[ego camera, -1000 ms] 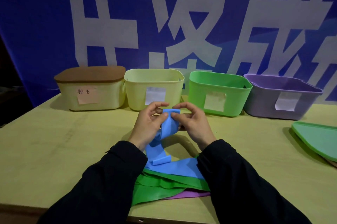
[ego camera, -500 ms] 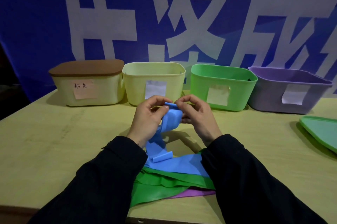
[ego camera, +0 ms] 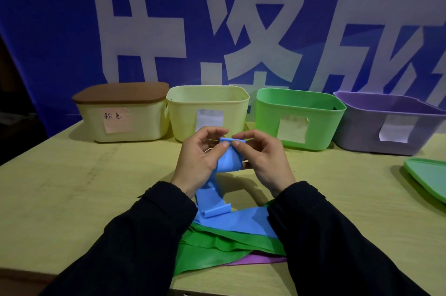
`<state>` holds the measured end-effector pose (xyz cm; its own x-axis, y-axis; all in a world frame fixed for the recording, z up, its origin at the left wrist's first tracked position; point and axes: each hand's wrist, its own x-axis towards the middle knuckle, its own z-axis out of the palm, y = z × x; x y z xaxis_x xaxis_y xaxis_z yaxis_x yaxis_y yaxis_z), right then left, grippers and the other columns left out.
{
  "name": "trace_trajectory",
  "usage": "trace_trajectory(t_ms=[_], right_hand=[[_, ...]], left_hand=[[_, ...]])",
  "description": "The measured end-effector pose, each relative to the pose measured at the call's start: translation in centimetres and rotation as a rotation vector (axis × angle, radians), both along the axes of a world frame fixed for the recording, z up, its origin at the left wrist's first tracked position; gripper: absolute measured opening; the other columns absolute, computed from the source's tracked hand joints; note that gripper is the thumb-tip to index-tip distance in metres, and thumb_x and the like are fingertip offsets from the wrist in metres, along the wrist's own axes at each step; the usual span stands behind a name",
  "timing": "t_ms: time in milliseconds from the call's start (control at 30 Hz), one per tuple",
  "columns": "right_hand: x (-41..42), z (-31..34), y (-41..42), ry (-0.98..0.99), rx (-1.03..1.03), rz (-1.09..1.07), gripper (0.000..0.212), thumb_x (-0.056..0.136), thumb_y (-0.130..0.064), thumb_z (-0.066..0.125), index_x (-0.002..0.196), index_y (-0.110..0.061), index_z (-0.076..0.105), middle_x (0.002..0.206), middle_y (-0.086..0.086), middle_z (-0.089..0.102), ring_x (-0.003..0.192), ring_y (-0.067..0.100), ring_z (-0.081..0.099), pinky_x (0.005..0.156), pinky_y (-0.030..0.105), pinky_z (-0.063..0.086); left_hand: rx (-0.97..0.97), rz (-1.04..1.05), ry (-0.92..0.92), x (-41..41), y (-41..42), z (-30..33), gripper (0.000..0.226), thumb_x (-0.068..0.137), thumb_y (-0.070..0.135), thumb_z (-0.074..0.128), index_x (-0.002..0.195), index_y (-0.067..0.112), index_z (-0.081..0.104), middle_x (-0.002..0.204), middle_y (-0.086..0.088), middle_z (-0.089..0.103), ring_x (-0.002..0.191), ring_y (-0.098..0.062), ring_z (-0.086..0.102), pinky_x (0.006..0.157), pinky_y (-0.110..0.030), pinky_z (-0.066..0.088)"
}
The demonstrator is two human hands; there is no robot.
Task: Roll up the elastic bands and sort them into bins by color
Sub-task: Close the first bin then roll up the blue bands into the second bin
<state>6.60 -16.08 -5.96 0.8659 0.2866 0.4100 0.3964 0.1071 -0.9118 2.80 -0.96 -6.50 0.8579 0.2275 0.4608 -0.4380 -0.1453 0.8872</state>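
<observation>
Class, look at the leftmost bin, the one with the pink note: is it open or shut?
Shut. A brown lid sits flat across the top of the leftmost bin, hiding its inside.

A staged demonstration or data-recording setup rather than a home: a large blue banner (ego camera: 72, 30) with big white Chinese characters fills the wall at 12 o'clock, and a plain plywood desk (ego camera: 72, 199) carries a neat row of labelled colour bins (ego camera: 207, 112) below it.
</observation>
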Motion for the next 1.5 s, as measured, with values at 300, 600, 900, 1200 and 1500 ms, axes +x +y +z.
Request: trace_trajectory(t_ms=[300, 600, 900, 1200, 1500], right_hand=[[-0.1, 0.0, -0.1, -0.072, 0.042, 0.021, 0.009, 0.083, -0.021, 0.073, 0.087, -0.029, 0.076, 0.075, 0.037, 0.056, 0.073, 0.023, 0.050, 0.070, 0.043, 0.048], [-0.1, 0.2, -0.4, -0.036, 0.094, 0.016, 0.018, 0.086, 0.003, 0.074, 0.095, -0.013, 0.072, 0.079, 0.010, 0.074, 0.076, 0.016, 0.065, 0.076, 0.037, 0.054], [-0.2, 0.0, -0.7, -0.052, 0.070, 0.005, 0.009, 0.087, -0.006, 0.076, 0.095, -0.009, 0.074, 0.085, 0.017, 0.071, 0.080, 0.017, 0.063, 0.076, 0.032, 0.051], [-0.3, 0.2, -0.6, -0.080, 0.079, -0.008, 0.015, 0.087, 0.002, 0.073, 0.091, -0.012, 0.076, 0.088, 0.009, 0.078, 0.083, 0.015, 0.071, 0.079, 0.026, 0.055], [-0.3, 0.2, -0.7, -0.068, 0.082, 0.001, 0.011, 0.088, -0.002, 0.073, 0.094, -0.011, 0.076, 0.090, 0.006, 0.078, 0.084, 0.013, 0.070, 0.079, 0.024, 0.054]], left_hand=[[0.056, 0.019, -0.042, -0.3, -0.1, 0.3, 0.020, 0.095, 0.000, 0.064, 0.093, 0.020, 0.067, 0.090, 0.001, 0.071, 0.086, -0.013, 0.067, 0.076, -0.032, 0.054], [-0.056, -0.037, -0.074, -0.5, -0.1, 0.5, 0.011, 0.089, 0.008, 0.074, 0.092, 0.017, 0.069, 0.086, 0.006, 0.071, 0.080, -0.012, 0.066, 0.074, -0.023, 0.053], [-0.050, -0.022, -0.061, -0.7, 0.0, 0.8, 0.017, 0.093, 0.002, 0.068, 0.100, 0.018, 0.069, 0.096, 0.001, 0.075, 0.092, -0.015, 0.071, 0.081, -0.026, 0.055], [-0.084, -0.050, -0.055, -0.8, -0.2, 0.8, 0.015, 0.087, 0.007, 0.077, 0.094, 0.019, 0.071, 0.097, -0.001, 0.076, 0.088, -0.016, 0.071, 0.078, -0.026, 0.055], [-0.051, -0.040, -0.076, -1.0, -0.2, 1.0, 0.017, 0.087, -0.002, 0.074, 0.098, 0.009, 0.070, 0.097, -0.003, 0.076, 0.094, -0.019, 0.072, 0.083, -0.028, 0.056]])
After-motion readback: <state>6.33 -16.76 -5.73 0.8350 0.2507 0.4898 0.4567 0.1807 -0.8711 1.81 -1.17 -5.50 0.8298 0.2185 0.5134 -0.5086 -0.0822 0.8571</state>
